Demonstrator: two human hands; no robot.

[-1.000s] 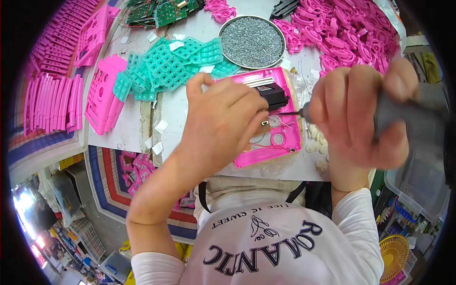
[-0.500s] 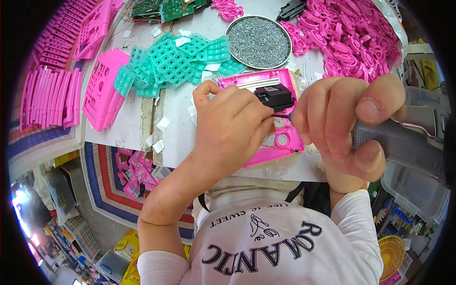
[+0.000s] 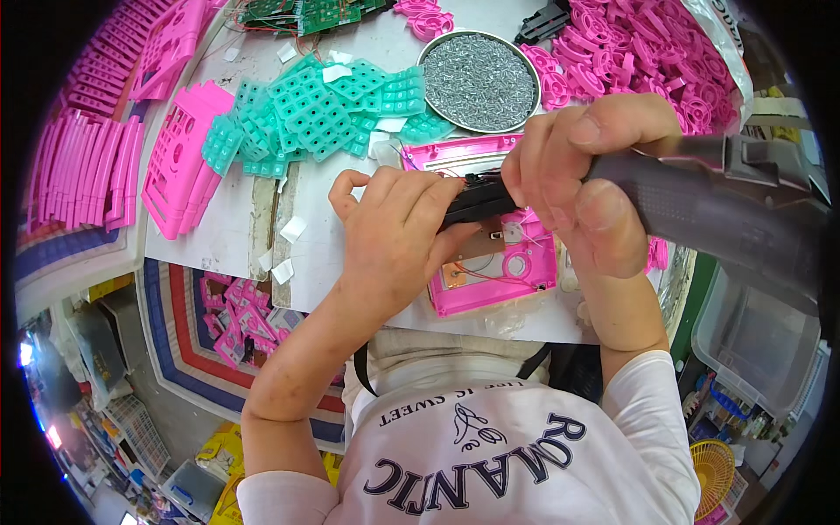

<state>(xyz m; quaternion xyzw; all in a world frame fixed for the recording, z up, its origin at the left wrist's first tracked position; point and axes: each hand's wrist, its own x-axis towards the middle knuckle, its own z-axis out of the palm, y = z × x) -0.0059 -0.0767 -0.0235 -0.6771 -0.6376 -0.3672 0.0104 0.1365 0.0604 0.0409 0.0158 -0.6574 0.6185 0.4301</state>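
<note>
Over the pink plastic casing (image 3: 451,302), my left hand (image 3: 389,232) pinches a small black plastic part (image 3: 479,203) between thumb and fingers. My right hand (image 3: 582,175) is wrapped round a bulky dark grey electric screwdriver (image 3: 700,192), its body running off toward the right, close to the camera. The screwdriver's tip is hidden by my fingers at the black part, so I cannot tell whether it touches a screw. Inside the casing lie a brown circuit board (image 3: 479,248), thin wires and a ring-shaped opening.
A round dish of small metal screws (image 3: 479,80) stands beyond the casing. Left of it spread turquoise rubber keypads (image 3: 315,105) and stacked pink panels (image 3: 184,166). Pink ring-shaped parts (image 3: 630,52) heap at the far right; green circuit boards (image 3: 315,16) lie at the back.
The black part has tilted and shifted toward me and to the left in my left hand. My right hand has moved left with the screwdriver, closing in on the part.
</note>
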